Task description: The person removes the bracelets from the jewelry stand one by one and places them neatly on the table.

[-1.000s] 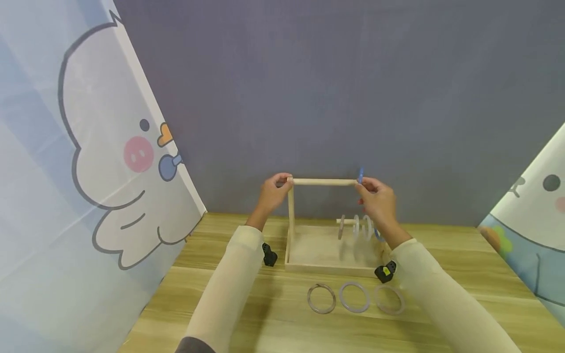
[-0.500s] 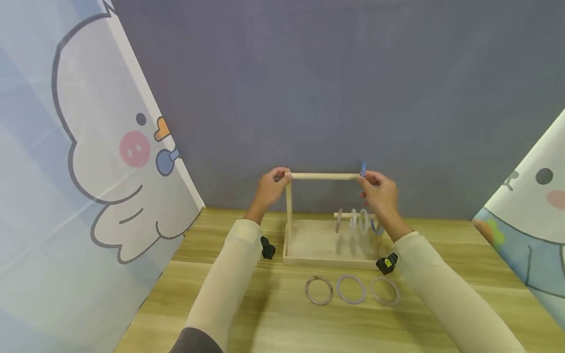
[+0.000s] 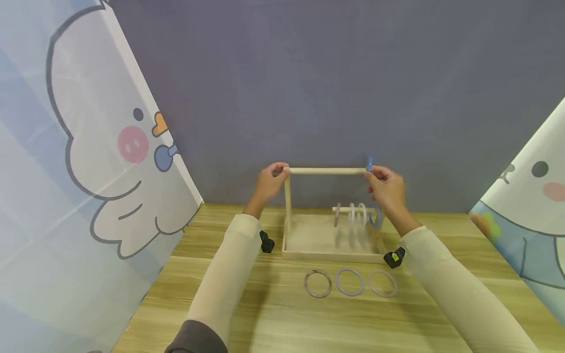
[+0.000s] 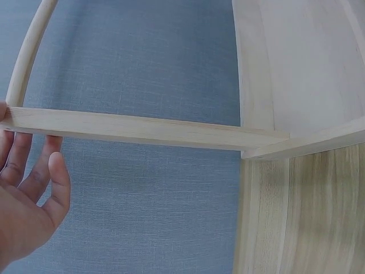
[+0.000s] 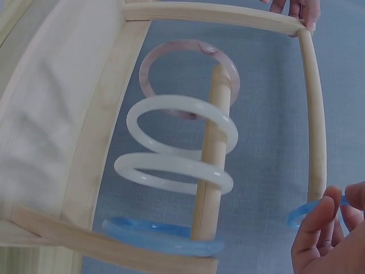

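Observation:
In the head view my left hand pinches the top corner of a pale wooden bangle stand, where the tall left post meets the upper rod. Its other fingers stick out loosely below the post in the left wrist view. My right hand pinches a blue bangle between thumb and fingers, at the right end of the upper rod. On the lower rod hang a pinkish marbled bangle, two white bangles and another blue bangle.
In front of the stand lie three bangles on the wood-grain table: a brownish one, a lavender one and a pale pinkish one. A grey cloth hangs behind, with printed cartoon panels at both sides.
The right hand and its blue bangle have shifted right along the upper rod, baring more of it. The left hand keeps its hold on the corner. The head view has tilted slightly.

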{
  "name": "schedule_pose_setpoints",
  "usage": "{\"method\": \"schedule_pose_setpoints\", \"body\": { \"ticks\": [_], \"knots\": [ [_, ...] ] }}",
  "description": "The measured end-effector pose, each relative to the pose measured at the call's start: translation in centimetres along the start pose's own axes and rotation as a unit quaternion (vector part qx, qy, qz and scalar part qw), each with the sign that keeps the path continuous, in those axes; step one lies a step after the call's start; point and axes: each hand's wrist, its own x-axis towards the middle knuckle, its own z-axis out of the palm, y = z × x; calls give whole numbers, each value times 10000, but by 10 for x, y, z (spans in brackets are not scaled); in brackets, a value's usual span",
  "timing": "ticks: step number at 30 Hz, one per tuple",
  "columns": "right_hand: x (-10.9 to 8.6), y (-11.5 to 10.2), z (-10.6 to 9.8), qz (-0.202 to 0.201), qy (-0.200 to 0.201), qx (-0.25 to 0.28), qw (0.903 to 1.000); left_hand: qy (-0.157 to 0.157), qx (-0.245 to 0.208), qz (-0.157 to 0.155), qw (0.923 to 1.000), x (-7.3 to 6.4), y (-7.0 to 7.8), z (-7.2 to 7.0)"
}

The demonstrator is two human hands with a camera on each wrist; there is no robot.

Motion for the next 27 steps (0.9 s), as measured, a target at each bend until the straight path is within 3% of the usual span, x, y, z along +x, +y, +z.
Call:
{"method": "schedule_pose_setpoints", "body": {
  "ticks": [20, 27],
  "knots": [
    [2, 10, -17, -65, 138, -131, 9998, 16, 50, 20, 10000, 2, -1, -2],
    [-3, 14, -22, -233, 144, -422, 9987, 53, 189, 5, 9998, 3, -1, 0]
  ]
}}
